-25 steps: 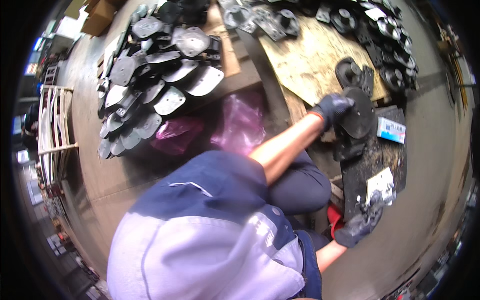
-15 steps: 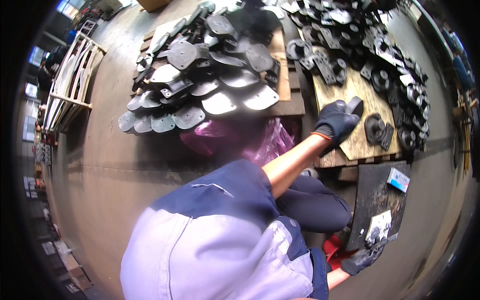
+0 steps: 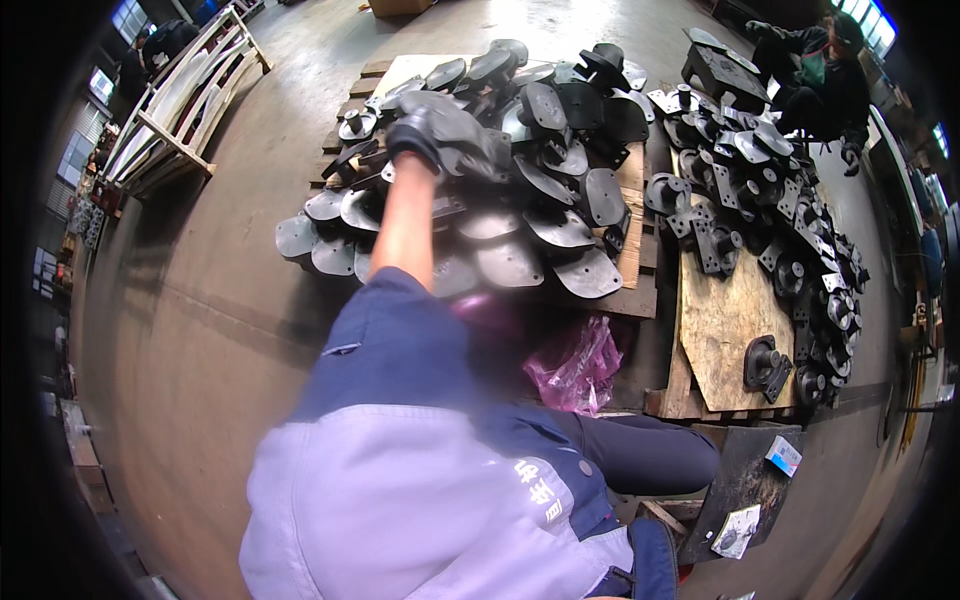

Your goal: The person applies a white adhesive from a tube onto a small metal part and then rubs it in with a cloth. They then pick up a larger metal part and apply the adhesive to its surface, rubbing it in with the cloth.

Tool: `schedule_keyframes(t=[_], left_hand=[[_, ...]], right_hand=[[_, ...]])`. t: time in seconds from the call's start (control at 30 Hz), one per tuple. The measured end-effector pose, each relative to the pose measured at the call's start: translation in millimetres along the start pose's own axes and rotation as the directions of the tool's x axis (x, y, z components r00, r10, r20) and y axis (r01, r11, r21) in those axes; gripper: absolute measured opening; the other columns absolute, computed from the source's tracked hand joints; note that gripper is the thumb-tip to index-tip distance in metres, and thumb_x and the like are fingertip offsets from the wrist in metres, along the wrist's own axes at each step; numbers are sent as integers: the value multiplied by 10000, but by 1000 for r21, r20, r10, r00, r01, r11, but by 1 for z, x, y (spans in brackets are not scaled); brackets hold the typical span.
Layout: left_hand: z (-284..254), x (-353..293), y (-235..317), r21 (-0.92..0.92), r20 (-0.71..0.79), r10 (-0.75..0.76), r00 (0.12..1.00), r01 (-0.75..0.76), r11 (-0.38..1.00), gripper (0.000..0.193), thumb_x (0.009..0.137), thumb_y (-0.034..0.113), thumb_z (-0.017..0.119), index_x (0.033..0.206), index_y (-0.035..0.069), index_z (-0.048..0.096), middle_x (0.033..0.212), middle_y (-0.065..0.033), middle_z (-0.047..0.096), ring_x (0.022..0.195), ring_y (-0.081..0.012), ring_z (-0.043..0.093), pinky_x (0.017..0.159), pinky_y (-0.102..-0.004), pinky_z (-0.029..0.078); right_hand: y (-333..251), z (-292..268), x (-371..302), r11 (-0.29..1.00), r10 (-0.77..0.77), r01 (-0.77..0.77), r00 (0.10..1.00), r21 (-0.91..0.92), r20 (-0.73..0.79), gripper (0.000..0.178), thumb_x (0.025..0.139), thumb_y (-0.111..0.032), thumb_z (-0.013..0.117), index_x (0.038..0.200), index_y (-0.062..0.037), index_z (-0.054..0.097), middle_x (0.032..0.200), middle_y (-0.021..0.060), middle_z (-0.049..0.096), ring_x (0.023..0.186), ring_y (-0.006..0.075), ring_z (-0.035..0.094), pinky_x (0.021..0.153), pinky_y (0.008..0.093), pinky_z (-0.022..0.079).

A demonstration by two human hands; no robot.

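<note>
My left arm, in a navy sleeve, reaches forward over a large pile of flat grey metal plates [image 3: 590, 272] with rounded ends and small holes. My left hand [image 3: 425, 135], in a dark glove, is at the far left part of this pile. Its fingers are smeared by motion and blend with the grey plates, so I cannot make out whether it grips one. My right hand is not in view. On a plywood sheet [image 3: 725, 335] to the right lies one dark metal bracket [image 3: 767, 367] with a round boss.
Many dark metal brackets [image 3: 720, 240] are heaped at the right. A pink plastic bag [image 3: 577, 368] lies below the plates. Near my knee, a dark board [image 3: 735, 490] bears a small blue-and-white box [image 3: 784, 456] and white paper [image 3: 737, 530]. Another person [image 3: 825, 75] sits at the far right.
My left hand has moved from above the plywood at the right to the plate pile at the left. My right hand has gone out of view. The view has shifted, showing another person.
</note>
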State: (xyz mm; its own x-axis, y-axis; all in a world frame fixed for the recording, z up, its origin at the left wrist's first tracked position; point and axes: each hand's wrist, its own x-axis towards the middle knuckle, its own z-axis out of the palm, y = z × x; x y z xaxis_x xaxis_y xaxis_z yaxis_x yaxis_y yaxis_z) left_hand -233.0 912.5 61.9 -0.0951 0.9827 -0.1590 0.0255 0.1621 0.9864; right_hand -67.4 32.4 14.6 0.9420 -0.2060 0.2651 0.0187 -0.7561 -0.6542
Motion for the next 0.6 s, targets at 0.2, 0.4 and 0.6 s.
schedule_keyframes(t=[0.2,0.4,0.6], left_hand=[[-90,125,-41,-140,-254,-150,955,118,983,642,841,516,570,1102,-66,634,1092,-241,655,935,-322,634,829,-413,487],[-152,168,-61,143,-340,-110,934,167,975,660,828,554,566,1086,-48,648,1061,-231,666,927,-345,636,820,-434,486],[-160,194,-44,663,-246,87,965,103,742,680,814,592,563,1070,-30,663,1029,-221,677,919,-369,637,811,-456,485]], right_hand=[[-37,35,-5,993,54,-52,998,-108,19,530,1007,-288,296,1461,-15,300,1523,125,304,1357,226,345,1150,353,215],[-40,30,-17,980,92,-90,996,-176,7,518,1003,-274,310,1453,-19,322,1516,126,319,1340,223,370,1138,351,240],[62,-132,-35,800,-9,-62,993,-597,-115,506,999,-260,324,1446,-23,344,1510,127,335,1323,219,395,1126,349,265]])
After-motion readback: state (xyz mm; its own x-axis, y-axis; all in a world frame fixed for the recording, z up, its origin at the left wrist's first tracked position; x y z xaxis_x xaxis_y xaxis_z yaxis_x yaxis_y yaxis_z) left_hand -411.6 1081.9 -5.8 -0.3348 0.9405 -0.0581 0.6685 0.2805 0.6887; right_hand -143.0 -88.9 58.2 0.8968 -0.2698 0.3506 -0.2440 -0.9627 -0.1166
